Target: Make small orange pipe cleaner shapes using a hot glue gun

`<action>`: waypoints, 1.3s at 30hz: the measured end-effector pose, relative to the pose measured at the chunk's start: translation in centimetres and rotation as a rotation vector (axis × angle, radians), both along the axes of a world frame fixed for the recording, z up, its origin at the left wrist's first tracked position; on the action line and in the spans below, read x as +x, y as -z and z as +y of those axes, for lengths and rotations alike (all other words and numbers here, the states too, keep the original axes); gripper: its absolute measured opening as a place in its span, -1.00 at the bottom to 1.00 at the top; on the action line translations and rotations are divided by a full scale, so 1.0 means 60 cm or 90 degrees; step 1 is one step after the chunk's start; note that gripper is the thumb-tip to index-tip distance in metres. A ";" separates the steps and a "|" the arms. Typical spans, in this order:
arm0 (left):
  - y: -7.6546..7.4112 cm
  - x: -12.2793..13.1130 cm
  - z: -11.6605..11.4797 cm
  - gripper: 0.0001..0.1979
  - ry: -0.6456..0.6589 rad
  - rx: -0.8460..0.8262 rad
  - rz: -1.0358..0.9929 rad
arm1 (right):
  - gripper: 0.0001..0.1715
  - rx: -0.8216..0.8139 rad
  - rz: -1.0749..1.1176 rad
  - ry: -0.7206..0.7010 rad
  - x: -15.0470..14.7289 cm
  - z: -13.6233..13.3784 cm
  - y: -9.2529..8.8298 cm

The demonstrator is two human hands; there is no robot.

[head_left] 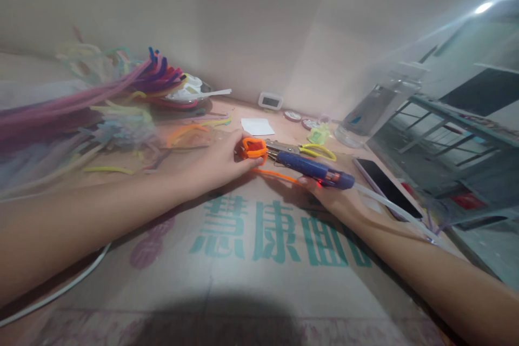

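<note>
My left hand pinches a bent, looped orange pipe cleaner with a rounded, flower-like form. A straight orange length trails from it toward my other hand. My right hand is closed around the handle of a blue hot glue gun, the handle mostly hidden by the fingers. The metal nozzle points left, right beside the orange loops; whether it touches them I cannot tell. A red light glows under the gun's body, and a pale glue stick sticks out of its back. Yellow-handled pliers or scissors lie just behind the gun.
Bundles of coloured pipe cleaners crowd the left side, blurred. Along the wall stand a small digital clock, white paper, round discs and a clear container. A phone lies right. Printed cardboard covers the tabletop.
</note>
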State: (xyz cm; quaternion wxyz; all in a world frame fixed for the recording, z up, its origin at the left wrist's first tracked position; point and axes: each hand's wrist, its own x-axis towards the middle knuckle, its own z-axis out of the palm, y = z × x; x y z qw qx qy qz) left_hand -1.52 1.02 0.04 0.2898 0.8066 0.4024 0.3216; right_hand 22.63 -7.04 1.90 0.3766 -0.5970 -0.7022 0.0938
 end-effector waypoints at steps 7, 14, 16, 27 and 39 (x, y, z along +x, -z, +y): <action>0.003 0.000 -0.003 -0.62 0.020 -0.006 -0.013 | -0.75 -0.042 0.044 -0.033 0.007 0.003 0.004; -0.006 0.002 -0.007 -0.64 0.007 -0.023 -0.022 | -0.80 -0.004 0.003 -0.008 0.006 0.005 0.005; -0.008 0.002 -0.007 -0.64 -0.006 -0.013 -0.021 | -0.81 0.008 -0.002 -0.016 0.006 0.005 0.005; -0.004 0.000 -0.001 -0.68 -0.006 0.017 -0.029 | -0.81 -0.037 -0.013 -0.017 0.008 0.005 0.003; -0.002 0.001 0.001 -0.67 0.003 0.007 -0.051 | -0.84 -0.034 -0.017 0.002 -0.001 -0.001 -0.004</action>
